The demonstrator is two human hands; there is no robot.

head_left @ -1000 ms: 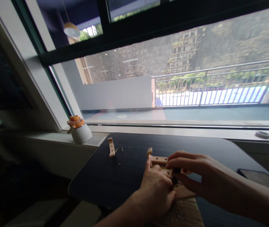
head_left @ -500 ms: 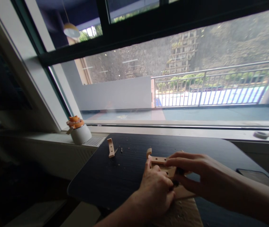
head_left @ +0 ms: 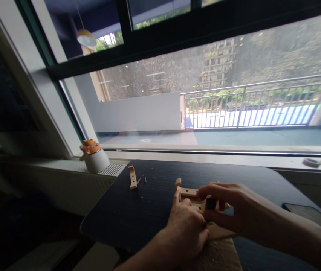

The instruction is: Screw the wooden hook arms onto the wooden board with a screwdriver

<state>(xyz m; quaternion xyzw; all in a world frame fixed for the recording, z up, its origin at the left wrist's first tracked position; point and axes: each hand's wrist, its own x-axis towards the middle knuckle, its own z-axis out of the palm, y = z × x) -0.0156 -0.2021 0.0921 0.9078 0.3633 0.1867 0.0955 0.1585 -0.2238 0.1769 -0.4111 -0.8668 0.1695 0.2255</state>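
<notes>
One roll of the right grip [head_left: 233,199] has bared the small black block [head_left: 211,204] it pinches, likely mid-twist; left grip [head_left: 187,222], closure unclear, touches pale wooden drilled bar [head_left: 188,192] alongside.

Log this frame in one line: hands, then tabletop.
Left hand: on wooden parts | Right hand: pinching dark object, mostly hidden | Black table: loose two-holed wooden bracket, likely screws beside

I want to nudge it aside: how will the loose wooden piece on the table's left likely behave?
The wooden piece is probably stiff, as it looks like solid wood. It seems light, being slim with holes in it. It would likely slide across the table rather than roll, given its angular shape.
</notes>
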